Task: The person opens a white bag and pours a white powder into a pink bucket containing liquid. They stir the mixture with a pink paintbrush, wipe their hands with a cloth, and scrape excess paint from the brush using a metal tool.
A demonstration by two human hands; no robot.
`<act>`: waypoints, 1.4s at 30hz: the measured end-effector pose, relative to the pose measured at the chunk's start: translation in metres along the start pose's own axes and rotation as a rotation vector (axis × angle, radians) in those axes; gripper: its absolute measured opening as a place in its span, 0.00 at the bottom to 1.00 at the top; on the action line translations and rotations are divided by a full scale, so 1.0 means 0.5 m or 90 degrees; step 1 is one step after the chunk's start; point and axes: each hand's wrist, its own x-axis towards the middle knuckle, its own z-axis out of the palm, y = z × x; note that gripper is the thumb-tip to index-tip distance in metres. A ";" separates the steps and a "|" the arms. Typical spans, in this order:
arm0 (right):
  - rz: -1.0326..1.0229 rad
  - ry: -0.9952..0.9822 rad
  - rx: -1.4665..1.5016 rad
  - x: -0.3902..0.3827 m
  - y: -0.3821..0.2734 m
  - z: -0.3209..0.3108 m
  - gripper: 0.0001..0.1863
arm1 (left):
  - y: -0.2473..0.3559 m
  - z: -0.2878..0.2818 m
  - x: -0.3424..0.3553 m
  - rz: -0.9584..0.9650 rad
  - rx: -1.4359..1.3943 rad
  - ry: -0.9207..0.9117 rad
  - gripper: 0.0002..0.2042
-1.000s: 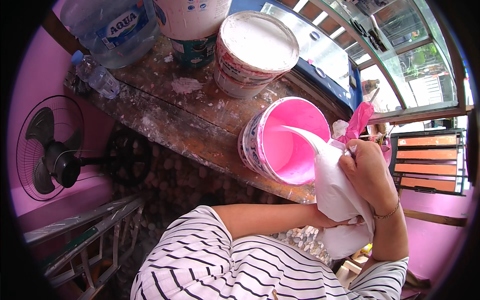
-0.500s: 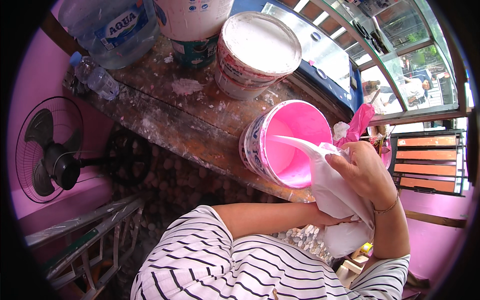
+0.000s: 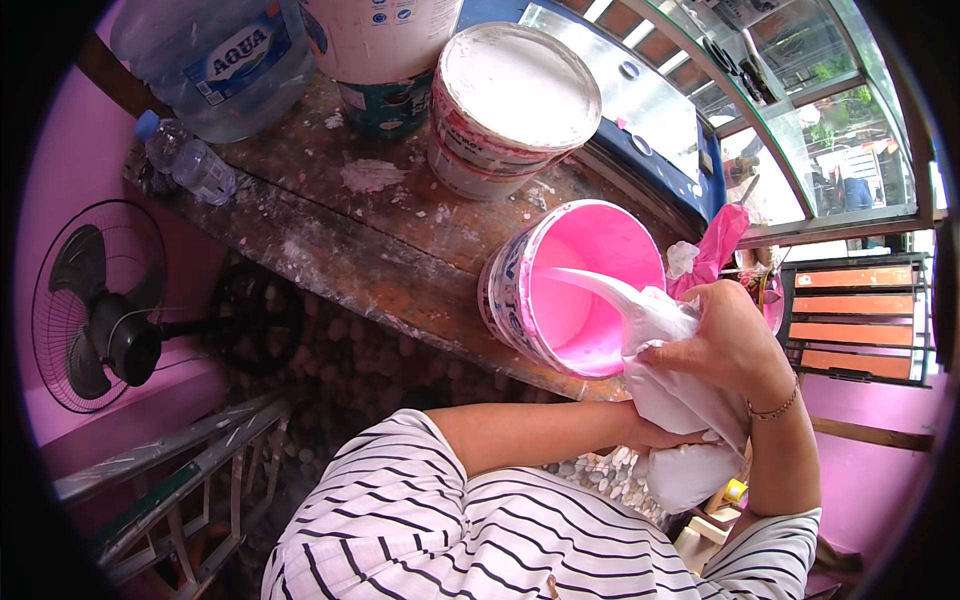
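Note:
A white plastic bag (image 3: 680,400) hangs tilted between my hands, and a thick white stream (image 3: 580,280) runs out of its mouth. The stream falls into a paint bucket (image 3: 505,290) whose inside is bright pink. My right hand (image 3: 735,335) is closed round the neck of the bag, at the bucket's right rim. Lower down, my left hand (image 3: 665,432) grips the body of the bag; part of that hand is hidden by the plastic. The bucket leans slightly toward me on the wooden table (image 3: 400,250).
Behind stand a lidded white bucket (image 3: 520,85), a taller bucket (image 3: 385,50), a large water jug (image 3: 215,70) and a small plastic bottle (image 3: 190,160). A fan (image 3: 125,335) and a metal ladder (image 3: 180,490) are at left. A pink plastic bag (image 3: 718,245) lies beyond the bucket.
My right hand has shifted its grip slightly, its thumb now lower on the bag. The white stream keeps running into the bucket. My left hand stays nearly in place.

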 end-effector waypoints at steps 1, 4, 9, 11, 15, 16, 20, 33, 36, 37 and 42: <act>0.005 0.003 0.009 0.000 0.003 0.002 0.20 | 0.003 0.000 -0.002 -0.003 0.016 0.009 0.27; 0.011 0.013 0.024 -0.001 0.004 0.005 0.16 | -0.015 -0.008 0.005 -0.008 -0.004 -0.012 0.27; 0.007 0.032 0.042 -0.002 0.006 0.014 0.13 | -0.031 -0.009 0.006 -0.010 -0.007 -0.003 0.27; -0.007 0.042 0.042 -0.002 0.013 0.020 0.12 | -0.033 -0.008 0.005 -0.004 -0.025 0.004 0.26; -0.011 0.059 0.054 -0.005 0.013 0.020 0.09 | -0.027 -0.004 0.008 -0.022 -0.029 -0.002 0.24; -0.012 0.059 0.055 -0.006 0.012 0.019 0.09 | -0.028 -0.004 0.009 -0.037 -0.025 -0.008 0.24; 0.001 0.044 0.046 -0.007 0.006 0.013 0.09 | -0.019 -0.003 0.006 -0.009 -0.042 -0.024 0.23; 0.009 -0.036 -0.014 0.012 -0.012 0.008 0.26 | -0.003 -0.013 0.001 -0.002 0.022 -0.023 0.25; 0.028 -0.073 -0.031 0.023 0.001 0.012 0.23 | 0.011 -0.013 -0.004 0.010 0.088 -0.017 0.25; 0.035 -0.081 -0.026 0.025 0.000 0.011 0.22 | 0.015 -0.014 -0.005 0.015 0.105 -0.014 0.26; 0.054 -0.103 0.002 0.036 0.002 0.014 0.19 | 0.038 -0.030 -0.011 0.117 0.343 -0.007 0.24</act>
